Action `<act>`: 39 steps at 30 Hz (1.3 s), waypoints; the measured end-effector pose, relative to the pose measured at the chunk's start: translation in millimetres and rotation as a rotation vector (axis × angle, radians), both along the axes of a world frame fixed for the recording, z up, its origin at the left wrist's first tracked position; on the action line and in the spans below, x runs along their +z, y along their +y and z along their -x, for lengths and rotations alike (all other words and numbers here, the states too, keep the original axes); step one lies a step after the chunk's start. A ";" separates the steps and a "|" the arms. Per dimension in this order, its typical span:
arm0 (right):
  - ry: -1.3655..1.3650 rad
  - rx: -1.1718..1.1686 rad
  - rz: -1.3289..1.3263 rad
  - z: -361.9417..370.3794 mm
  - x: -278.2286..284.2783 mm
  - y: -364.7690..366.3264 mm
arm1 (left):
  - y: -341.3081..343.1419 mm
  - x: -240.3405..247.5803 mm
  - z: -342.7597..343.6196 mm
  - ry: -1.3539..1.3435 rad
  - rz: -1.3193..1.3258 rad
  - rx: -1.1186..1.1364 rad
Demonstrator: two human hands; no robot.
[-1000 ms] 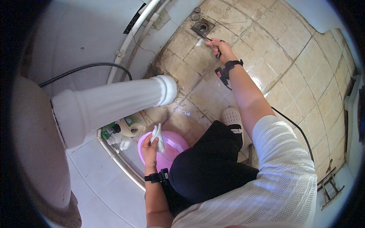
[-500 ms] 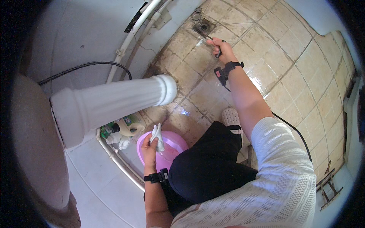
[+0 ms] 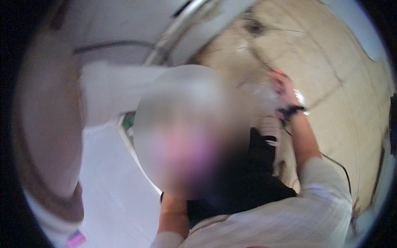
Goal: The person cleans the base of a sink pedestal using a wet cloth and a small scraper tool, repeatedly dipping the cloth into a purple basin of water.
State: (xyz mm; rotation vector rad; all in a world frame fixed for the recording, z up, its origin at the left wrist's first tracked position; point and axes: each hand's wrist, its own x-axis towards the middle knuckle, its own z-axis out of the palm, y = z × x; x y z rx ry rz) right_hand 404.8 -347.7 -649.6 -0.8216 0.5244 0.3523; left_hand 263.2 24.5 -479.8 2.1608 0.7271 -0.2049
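Motion blurs the whole view. My right hand [image 3: 283,87] is above the tiled floor, its fingers curled but smeared. A thin dark tool [image 3: 261,58] seems to reach from them toward the floor drain [image 3: 254,27], the hand being some way from that drain. A round blurred patch covers my left hand [image 3: 177,153], so its fingers and anything in them are hidden. Around that hand, a pinkish-purple smear shows the pink basin [image 3: 203,153].
A white pedestal [image 3: 109,91] stands at left, partly under the blurred patch. Pipes [image 3: 165,39] and a black hose [image 3: 113,44] run along the wall. A green bottle part [image 3: 128,120] shows beside the patch. My shoe [image 3: 271,128] rests on the tiles [image 3: 331,128].
My right hand has drawn back from the drain, toward me. The view has shifted and blurred. The white cloth-like piece seen earlier in my left hand can no longer be made out.
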 end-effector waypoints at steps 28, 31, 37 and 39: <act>0.005 0.057 0.113 108.7 39.4 -49.8 | -36.5 37.0 -102.0 -0.500 -1.181 -0.776; 0.031 0.059 0.159 109.7 44.0 -52.3 | -71.0 96.9 -120.3 -0.787 -1.152 -0.689; 0.068 0.064 0.148 114.6 55.5 -39.9 | -84.5 165.6 -176.8 -1.091 -1.530 -0.505; 0.006 0.084 0.102 108.7 58.2 -39.7 | -80.8 170.9 -189.8 -0.941 -1.660 -0.745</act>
